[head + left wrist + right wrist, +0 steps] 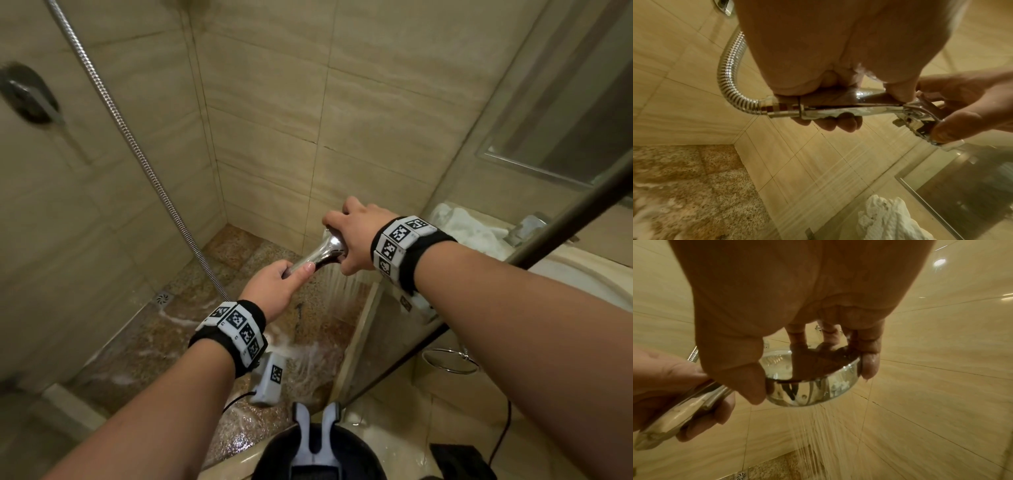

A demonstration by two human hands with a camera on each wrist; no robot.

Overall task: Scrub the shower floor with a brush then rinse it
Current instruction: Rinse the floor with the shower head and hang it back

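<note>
Our left hand (274,287) wraps its fingers round the handle of the shower head (320,255), while our right hand (356,236) clasps the round sprayer end from above, fingers curled over its rim. We hold it over the speckled shower floor (191,329), where water streams down and foam spreads near the drain (163,298); the metal hose (137,150) runs up along the wall

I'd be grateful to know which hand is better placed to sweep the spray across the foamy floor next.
Probably the left hand: it grips the shower head's handle by the hose, so it can steer; the right hand only holds the round rim.
</note>
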